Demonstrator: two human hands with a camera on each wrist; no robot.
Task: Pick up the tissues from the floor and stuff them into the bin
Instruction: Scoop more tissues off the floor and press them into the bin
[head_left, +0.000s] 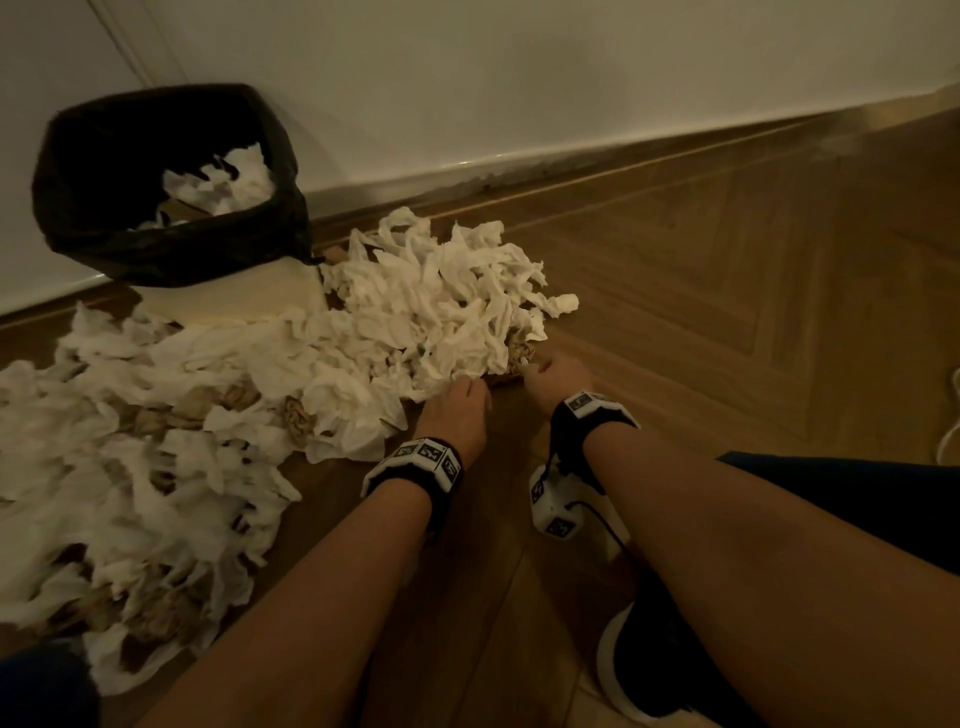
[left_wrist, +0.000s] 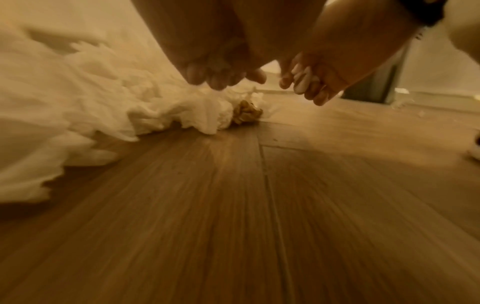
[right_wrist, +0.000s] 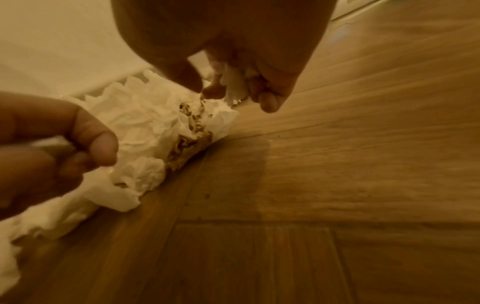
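Many crumpled tissues (head_left: 415, 306) lie in a wide heap on the wooden floor (head_left: 701, 291), from just beside the bin (head_left: 104, 171) down to the near left, and some brown paper wads (head_left: 298, 418) are mixed among them. A few white tissues are already inside the bin, which stands against the wall (head_left: 519, 78) with a black bag over its rim. I judge this material very light and soft: it will compress easily into a handful, it cannot break, but loose pieces may fall away if I take only the edge. So I think it is better to take hold deep in a thick clump and close all fingers around it. My left hand (head_left: 457, 415) is at the near edge of the heap, with fingers bent down onto a white clump; the left wrist view is blurred, so I cannot tell if they really close on it. My right hand (head_left: 558, 374) is just beside it, at the right edge of the heap, and its fingers (right_wrist: 269, 100) are curled around a small white piece of tissue.
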